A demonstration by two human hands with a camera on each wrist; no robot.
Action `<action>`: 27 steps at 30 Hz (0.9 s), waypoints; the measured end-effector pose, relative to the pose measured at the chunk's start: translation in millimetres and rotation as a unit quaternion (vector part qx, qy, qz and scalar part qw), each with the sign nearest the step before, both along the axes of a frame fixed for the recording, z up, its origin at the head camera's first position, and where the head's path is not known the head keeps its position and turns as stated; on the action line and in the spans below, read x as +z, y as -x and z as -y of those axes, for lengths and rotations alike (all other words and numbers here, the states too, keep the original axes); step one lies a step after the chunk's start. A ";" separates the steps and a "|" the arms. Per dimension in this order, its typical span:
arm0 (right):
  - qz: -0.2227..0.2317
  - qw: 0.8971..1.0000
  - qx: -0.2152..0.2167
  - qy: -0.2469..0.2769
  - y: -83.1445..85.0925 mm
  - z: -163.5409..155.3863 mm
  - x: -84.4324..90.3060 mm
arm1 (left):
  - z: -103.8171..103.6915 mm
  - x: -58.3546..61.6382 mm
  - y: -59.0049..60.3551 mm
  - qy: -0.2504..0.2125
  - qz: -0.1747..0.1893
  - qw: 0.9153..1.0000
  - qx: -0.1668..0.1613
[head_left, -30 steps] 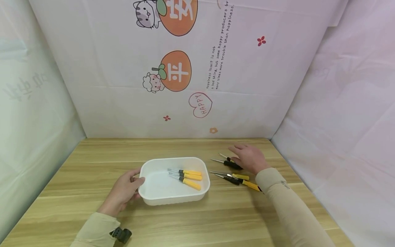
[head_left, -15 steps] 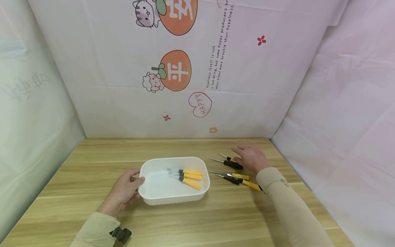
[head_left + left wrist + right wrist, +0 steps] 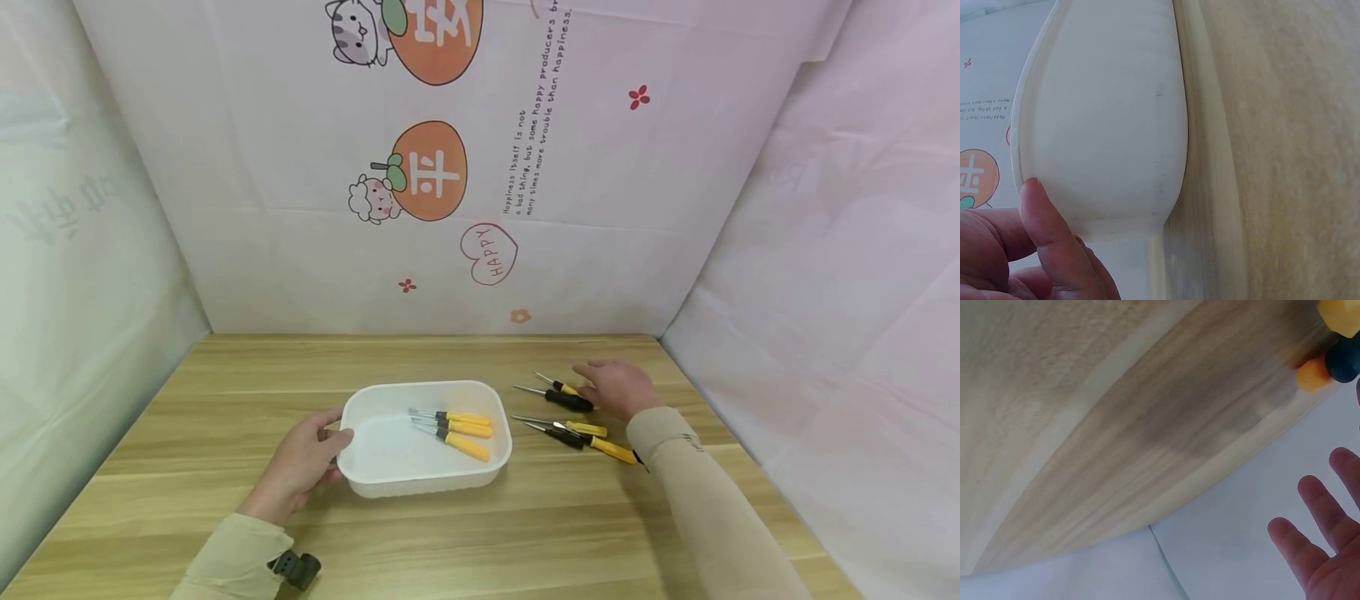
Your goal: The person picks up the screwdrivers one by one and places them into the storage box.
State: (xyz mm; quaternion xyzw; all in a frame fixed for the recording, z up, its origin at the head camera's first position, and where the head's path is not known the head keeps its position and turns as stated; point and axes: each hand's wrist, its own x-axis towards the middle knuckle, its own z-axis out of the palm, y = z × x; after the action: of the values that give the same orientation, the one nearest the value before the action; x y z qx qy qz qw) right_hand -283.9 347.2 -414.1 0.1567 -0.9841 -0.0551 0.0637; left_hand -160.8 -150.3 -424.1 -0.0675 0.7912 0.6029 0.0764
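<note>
My left hand grips the left end of a white plastic box, thumb at the rim, in the head view. In the left wrist view the thumb presses close to the rim of that box. Several yellow-handled screwdrivers lie inside at the right. Beyond the box, my right hand hovers at the handles of a black screwdriver and a yellow-and-black one. Its fingers look spread and hold nothing in the right wrist view.
Nearer me on the wooden table lie more screwdrivers: a clear yellow one, a black one and an orange-yellow one. A printed white sheet stands behind, with white walls at both sides.
My right hand has shifted a little right and toward me, uncovering more of the back screwdrivers' handles. The left hand and the box have stayed in place.
</note>
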 end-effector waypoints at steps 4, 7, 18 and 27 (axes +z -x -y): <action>0.011 1.000 -0.003 0.002 2.2 -2.4 -1.0 | -0.2 0.3 -0.1 0.002 0.000 1.000 0.000; 0.015 1.000 -0.003 -0.001 4.4 -4.5 -2.3 | -0.2 0.3 -0.1 0.001 -0.001 1.000 -0.001; 0.043 0.999 -0.013 0.007 5.4 -7.7 -2.9 | -0.1 -1.3 0.6 0.000 -0.004 1.000 -0.004; 0.052 0.998 -0.011 0.015 7.2 -8.2 -5.2 | 0.0 -1.1 -0.4 0.002 -0.007 1.000 -0.002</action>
State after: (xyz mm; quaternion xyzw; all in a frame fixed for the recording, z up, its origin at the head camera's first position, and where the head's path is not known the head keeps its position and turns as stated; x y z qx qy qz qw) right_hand -291.1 355.4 -419.4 0.1475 -0.9884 -0.0328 0.0140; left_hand -160.4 -150.2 -425.1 -0.0621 0.7933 0.6014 0.0721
